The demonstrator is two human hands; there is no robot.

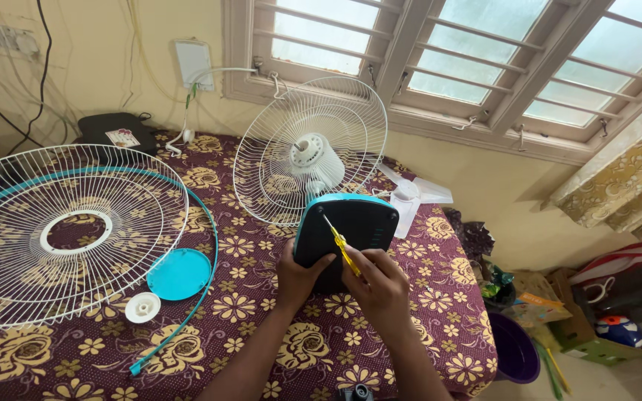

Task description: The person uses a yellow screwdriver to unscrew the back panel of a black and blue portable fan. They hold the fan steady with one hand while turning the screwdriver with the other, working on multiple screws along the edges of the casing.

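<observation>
On table: two fan grilles, one fan base, one screwdriver.

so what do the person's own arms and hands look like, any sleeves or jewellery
Both forearms are bare as far as the picture shows, with no sleeves in view. The left hand and the right hand wear no gloves, and no rings, watch or bracelet show. Nails look short and unpainted.

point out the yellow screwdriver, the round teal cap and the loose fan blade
yellow screwdriver [342,249], head view, on its handle
round teal cap [179,274], head view, on its flat middle
loose fan blade [409,194], head view, on its hub
</observation>
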